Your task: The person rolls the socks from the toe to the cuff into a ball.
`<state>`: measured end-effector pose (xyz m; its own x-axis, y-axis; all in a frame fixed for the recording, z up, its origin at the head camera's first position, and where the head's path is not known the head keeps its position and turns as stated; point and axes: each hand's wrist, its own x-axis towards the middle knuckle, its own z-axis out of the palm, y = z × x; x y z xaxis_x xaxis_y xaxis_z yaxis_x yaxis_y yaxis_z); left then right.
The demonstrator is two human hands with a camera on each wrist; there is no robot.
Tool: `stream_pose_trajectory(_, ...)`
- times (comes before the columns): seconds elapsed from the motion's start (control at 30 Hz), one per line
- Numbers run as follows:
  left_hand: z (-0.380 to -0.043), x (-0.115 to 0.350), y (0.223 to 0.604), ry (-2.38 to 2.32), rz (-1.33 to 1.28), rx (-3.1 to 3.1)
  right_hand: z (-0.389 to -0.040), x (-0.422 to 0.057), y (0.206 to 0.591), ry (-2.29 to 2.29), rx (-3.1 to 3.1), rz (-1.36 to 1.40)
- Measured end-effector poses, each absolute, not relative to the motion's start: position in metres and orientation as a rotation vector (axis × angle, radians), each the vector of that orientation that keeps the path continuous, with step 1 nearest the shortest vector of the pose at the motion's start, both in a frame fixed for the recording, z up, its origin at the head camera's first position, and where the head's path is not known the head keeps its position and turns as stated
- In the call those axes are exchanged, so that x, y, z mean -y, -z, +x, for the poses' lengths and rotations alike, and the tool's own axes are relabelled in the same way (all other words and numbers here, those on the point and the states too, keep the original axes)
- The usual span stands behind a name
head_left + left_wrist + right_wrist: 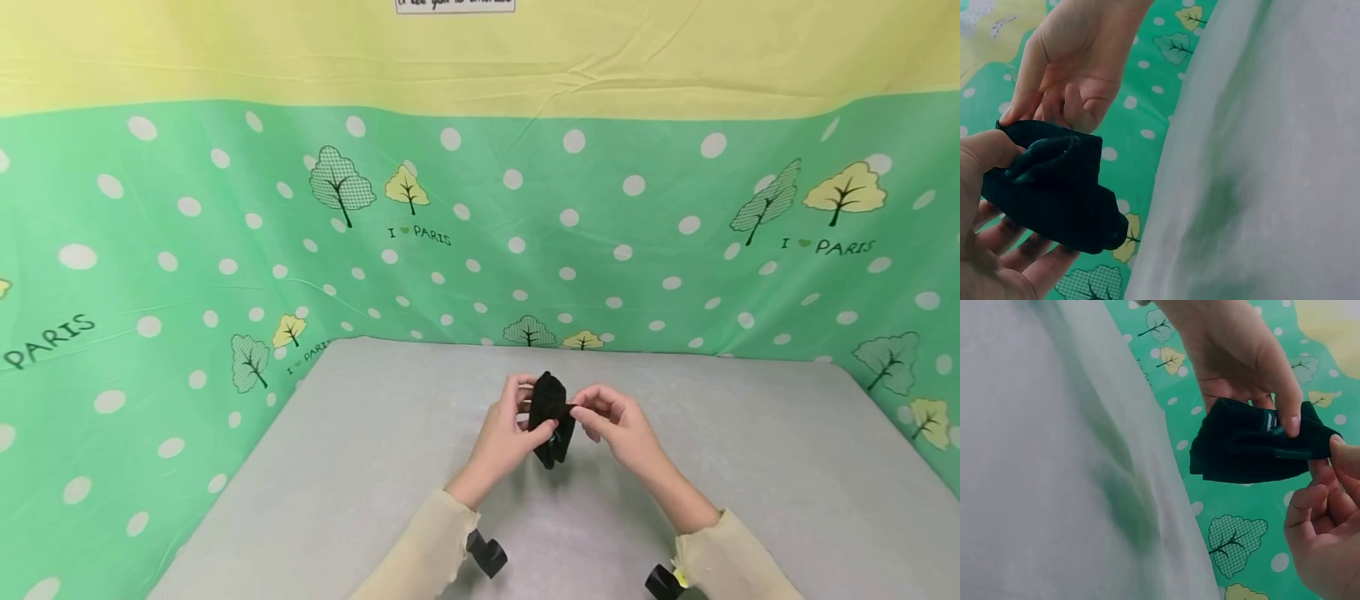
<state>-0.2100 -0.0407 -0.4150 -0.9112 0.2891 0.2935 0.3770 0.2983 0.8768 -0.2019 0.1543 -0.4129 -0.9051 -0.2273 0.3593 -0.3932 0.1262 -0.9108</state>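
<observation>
A black folded fabric piece (548,400) is held up above the grey table in front of me. In the right wrist view the fabric (1247,447) shows a small pale label near its upper edge. My left hand (504,433) grips the body of it, thumb on the near face and fingers behind. With thumb and fingertips my right hand (619,423) pinches a corner or flap that sticks out at the right. Seen from the left wrist, the fabric (1054,200) has a fold standing open under the left thumb. What exact kind of article it is cannot be told.
The grey tabletop (360,450) extends beneath both hands. Behind and to the left hangs a green and yellow curtain (480,200) with white dots and printed trees. Black wrist camera mounts (487,554) show below the sleeves.
</observation>
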Motion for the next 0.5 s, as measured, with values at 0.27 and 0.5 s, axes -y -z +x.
stream_pose_trajectory(0.27,-0.209,0.039,0.412,1.526,-0.733,2.576,-0.202,-0.154,0.408,-1.881,2.297,0.737)
stream_pose_trajectory(0.5,-0.213,0.044,0.414,1.763,-0.823,2.623,-0.202,-0.148,0.402,-1.848,2.348,0.645)
